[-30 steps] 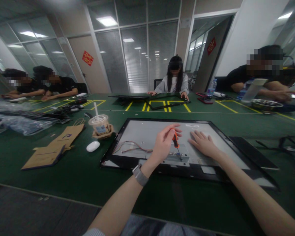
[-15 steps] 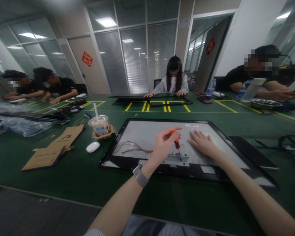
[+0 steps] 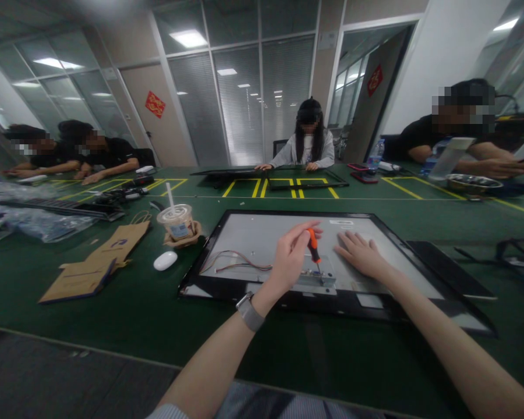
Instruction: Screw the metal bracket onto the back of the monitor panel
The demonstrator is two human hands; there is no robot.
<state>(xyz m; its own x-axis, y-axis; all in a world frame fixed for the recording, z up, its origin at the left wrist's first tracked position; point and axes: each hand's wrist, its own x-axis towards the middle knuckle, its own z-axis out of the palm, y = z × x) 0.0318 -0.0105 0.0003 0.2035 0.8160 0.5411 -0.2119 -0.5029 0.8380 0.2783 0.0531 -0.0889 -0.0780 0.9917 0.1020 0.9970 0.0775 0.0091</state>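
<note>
My left hand [image 3: 291, 249] has its fingers closed round the top of an orange and black screwdriver [image 3: 314, 247]. The screwdriver leans slightly, its tip down at a small metal bracket [image 3: 317, 281] along the near edge of a screen panel [image 3: 262, 233]. This panel lies flat, grey-backed inside a black frame, with thin wires [image 3: 240, 260] running left from the bracket. To the right of the screwdriver, my right hand [image 3: 360, 253] rests flat on the grey back, fingers stretched out. Whether the tip sits in a screw is too small to tell.
Left of the panel stand a drink cup [image 3: 177, 221] with a straw, a white mouse [image 3: 165, 261] and a brown paper bag [image 3: 100, 256]. A dark flat slab [image 3: 449, 270] lies at the right. Several people sit round the green table [image 3: 126, 326], one handling a black frame [image 3: 308, 180].
My left fingers have shifted slightly round the screwdriver's handle, showing more of it. My right hand stays in place. The person opposite has moved a hand inward, and their frame shifted slightly.
</note>
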